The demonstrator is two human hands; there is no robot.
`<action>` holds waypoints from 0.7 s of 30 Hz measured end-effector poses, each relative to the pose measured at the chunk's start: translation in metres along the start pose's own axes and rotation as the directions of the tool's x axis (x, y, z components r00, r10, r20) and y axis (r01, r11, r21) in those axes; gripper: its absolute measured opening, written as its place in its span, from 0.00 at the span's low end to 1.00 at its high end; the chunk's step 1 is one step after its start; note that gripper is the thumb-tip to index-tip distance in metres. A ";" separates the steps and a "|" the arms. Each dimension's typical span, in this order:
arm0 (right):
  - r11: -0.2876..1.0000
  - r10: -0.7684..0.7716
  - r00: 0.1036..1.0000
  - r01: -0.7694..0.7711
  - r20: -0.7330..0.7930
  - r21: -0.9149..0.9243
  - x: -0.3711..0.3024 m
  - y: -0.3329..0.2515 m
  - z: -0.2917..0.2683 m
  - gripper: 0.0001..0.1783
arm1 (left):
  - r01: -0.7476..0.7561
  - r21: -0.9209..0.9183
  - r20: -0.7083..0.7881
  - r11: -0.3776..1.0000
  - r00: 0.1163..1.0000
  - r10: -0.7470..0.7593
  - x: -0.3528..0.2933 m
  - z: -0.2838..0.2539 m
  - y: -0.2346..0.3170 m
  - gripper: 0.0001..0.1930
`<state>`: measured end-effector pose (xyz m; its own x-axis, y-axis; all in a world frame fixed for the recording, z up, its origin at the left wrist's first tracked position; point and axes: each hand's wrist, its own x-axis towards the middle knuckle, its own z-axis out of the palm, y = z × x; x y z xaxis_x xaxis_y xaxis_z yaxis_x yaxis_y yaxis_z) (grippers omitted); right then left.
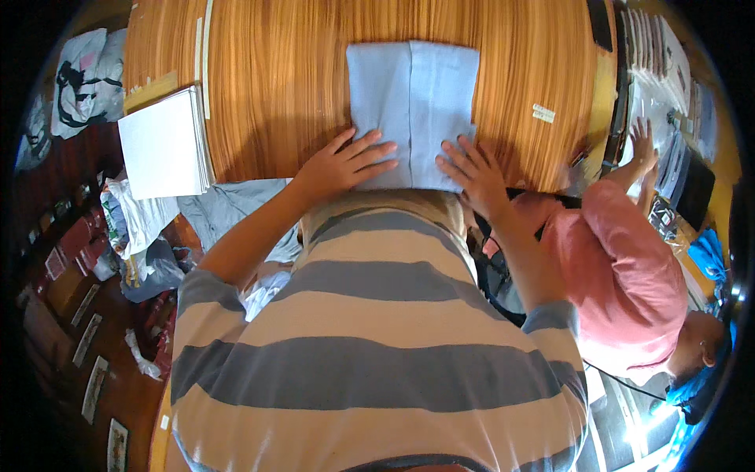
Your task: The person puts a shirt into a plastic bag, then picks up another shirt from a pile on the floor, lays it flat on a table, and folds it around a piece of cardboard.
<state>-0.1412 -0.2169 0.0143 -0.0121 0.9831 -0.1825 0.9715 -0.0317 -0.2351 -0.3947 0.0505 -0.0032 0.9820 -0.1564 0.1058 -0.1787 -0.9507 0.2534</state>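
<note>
A light blue folded cloth (421, 86) lies flat on the wood-grain table, right in front of me, with a straight seam or fold line running down its middle. On its near left part rests my left hand (350, 161), palm down with the fingers spread. My right hand (478, 175) lies on the near right edge, its fingers apart as well. Neither hand grips the fabric; both press flat against it. The near end of the cloth reaches the table's front edge by my body.
At the table's left edge sits a stack of white sheets (161, 145). Grey fabric (236, 212) hangs below it. On the right a person in a pink shirt (613, 267) works at a side surface holding stacked packets (661, 55). A dark flat object (600, 23) lies at the far right.
</note>
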 end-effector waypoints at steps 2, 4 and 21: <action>0.995 -0.009 0.995 0.019 -0.104 0.096 -0.011 -0.012 0.004 0.32 | -0.010 -0.054 -0.055 0.998 0.998 0.007 -0.009 -0.005 0.009 0.24; 0.966 0.053 0.973 0.007 -0.223 0.260 -0.022 -0.021 -0.003 0.24 | -0.009 -0.142 -0.094 0.990 0.996 -0.004 -0.012 -0.011 0.021 0.22; 0.739 0.506 0.827 -0.267 -0.247 0.618 0.137 0.040 -0.115 0.31 | 0.412 -0.907 0.102 -0.090 0.007 -0.995 0.039 0.032 -0.016 0.17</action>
<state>-0.0768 -0.0630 0.0895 0.5396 0.8412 -0.0342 0.5747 -0.3977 -0.7153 -0.3519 0.0509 -0.0334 0.1907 0.9175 -0.3490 0.3652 0.2637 0.8928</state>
